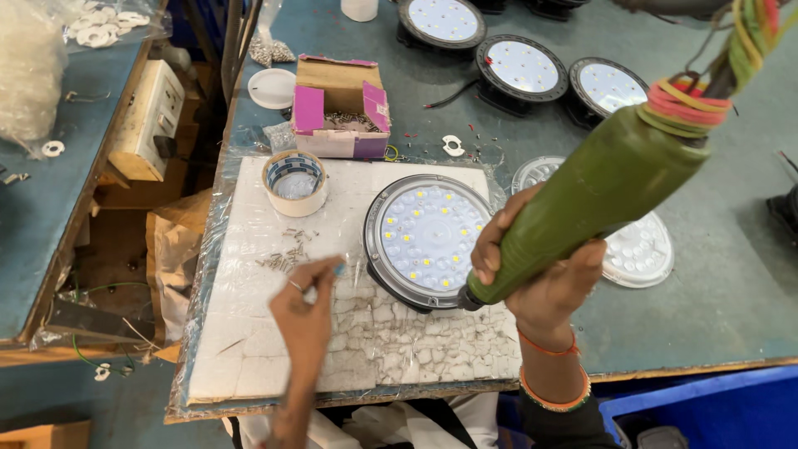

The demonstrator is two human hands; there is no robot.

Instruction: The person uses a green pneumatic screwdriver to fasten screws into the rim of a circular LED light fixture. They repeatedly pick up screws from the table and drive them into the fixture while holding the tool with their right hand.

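A green powered screwdriver (582, 199) is gripped in the closed right hand (540, 278), its tip lowered to the rim of a round lamp (428, 237) on a white foam board (366, 333). The left hand's (307, 312) fingertips are pinched together, seemingly on a small screw, beside loose screws (287, 254), a tape roll (295, 183) and a cardboard box (341, 108).

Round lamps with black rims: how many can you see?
4. One lamp on the white board beside the green tool; three along the table's far edge. More may be cut off.
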